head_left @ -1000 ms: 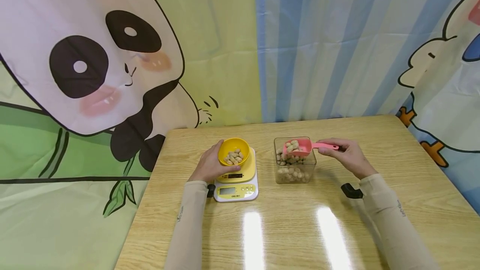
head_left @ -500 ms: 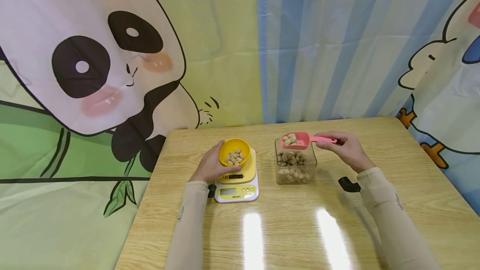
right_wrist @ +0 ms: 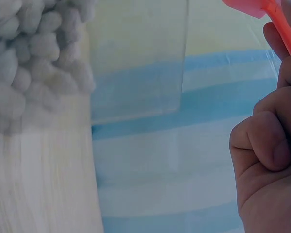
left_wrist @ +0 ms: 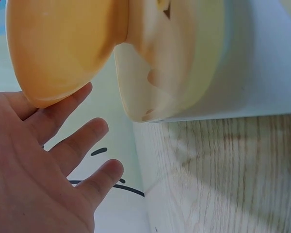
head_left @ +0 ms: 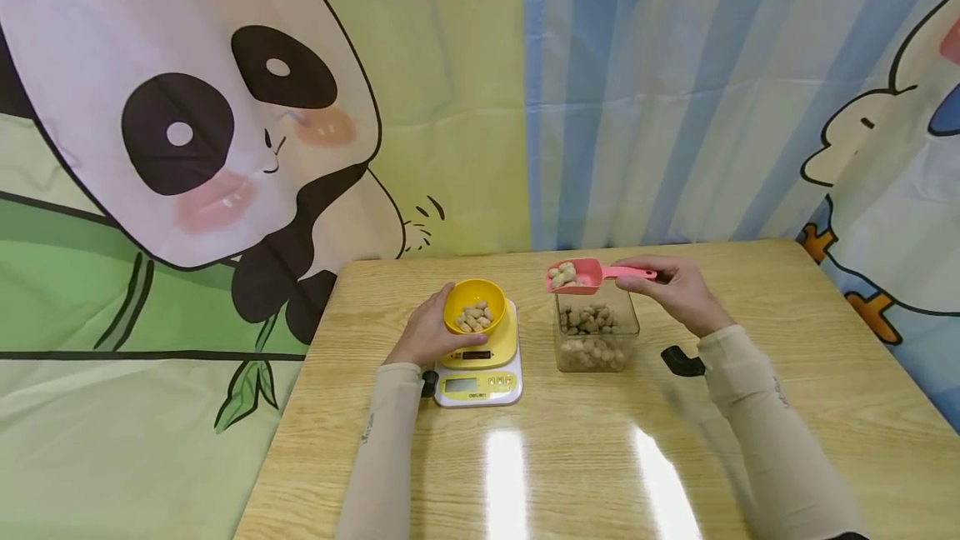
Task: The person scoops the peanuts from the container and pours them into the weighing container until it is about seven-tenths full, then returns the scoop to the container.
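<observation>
In the head view, my left hand (head_left: 429, 335) holds a small yellow bowl (head_left: 467, 293) with peanuts (head_left: 474, 317) in it. Its thumb lies along the near side and its fingers at the left. The bowl sits over the platform of a yellow and white kitchen scale (head_left: 478, 387). The left wrist view has fingertips against the bowl's wall (left_wrist: 63, 48), other fingers spread. My right hand (head_left: 678, 294) grips the handle of a pink scoop (head_left: 590, 275) carrying several peanuts. The scoop is raised over the far left rim of a clear square container (head_left: 636, 327).
Loose peanuts (head_left: 592, 319) partly fill the container, which stands to the right of the scale on a wooden table (head_left: 585, 457). Behind the table's far edge hangs a cartoon-printed curtain (head_left: 480, 107). Black wrist mounts (head_left: 682, 362) stick out from the sleeves.
My right hand has lifted the scoop with peanuts out of the container and moved it left toward the bowl. My left hand stays on the bowl; the head view has shifted slightly.
</observation>
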A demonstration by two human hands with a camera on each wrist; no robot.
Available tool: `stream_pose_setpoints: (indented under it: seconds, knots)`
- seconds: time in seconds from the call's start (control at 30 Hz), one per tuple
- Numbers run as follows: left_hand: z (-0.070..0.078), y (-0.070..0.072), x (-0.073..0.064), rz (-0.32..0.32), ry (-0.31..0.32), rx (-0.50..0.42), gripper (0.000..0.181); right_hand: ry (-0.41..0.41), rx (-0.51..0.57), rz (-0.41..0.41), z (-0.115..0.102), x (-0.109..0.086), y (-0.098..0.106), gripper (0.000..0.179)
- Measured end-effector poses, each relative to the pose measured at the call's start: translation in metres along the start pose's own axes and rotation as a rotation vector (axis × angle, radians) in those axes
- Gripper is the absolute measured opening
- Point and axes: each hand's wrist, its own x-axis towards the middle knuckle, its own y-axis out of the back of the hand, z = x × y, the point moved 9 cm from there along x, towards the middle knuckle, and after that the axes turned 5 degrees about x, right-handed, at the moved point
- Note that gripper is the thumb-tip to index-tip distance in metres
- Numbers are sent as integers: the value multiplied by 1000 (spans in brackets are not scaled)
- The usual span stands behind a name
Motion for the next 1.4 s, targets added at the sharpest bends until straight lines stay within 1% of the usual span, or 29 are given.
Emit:
stream_pose_setpoints:
  seconds: [0.23,0.57,0.8,1.0,1.23,1.3,1.4]
  knots:
    - [-2,-2,-1,-9,23,-15,123,15,46,-24,-9,12,-18,31]
    - [-3,-1,-1,3,10,-21,124,34,88,-70,-21,32,-49,30]
    - [-3,0,1,-6,10,-36,124,20,112,-95,-24,45,-73,30]
    - [-2,-1,3,-13,12,-40,123,-11,79,-148,-20,55,-90,29]
    - [-3,-1,3,-15,14,-53,122,-36,34,-208,-9,57,-106,33]
    - [-4,-1,2,-14,19,-55,122,-39,6,-217,-6,57,-110,33]
    - [-4,-2,1,-14,22,-63,123,-40,-71,-226,-4,58,-115,33]
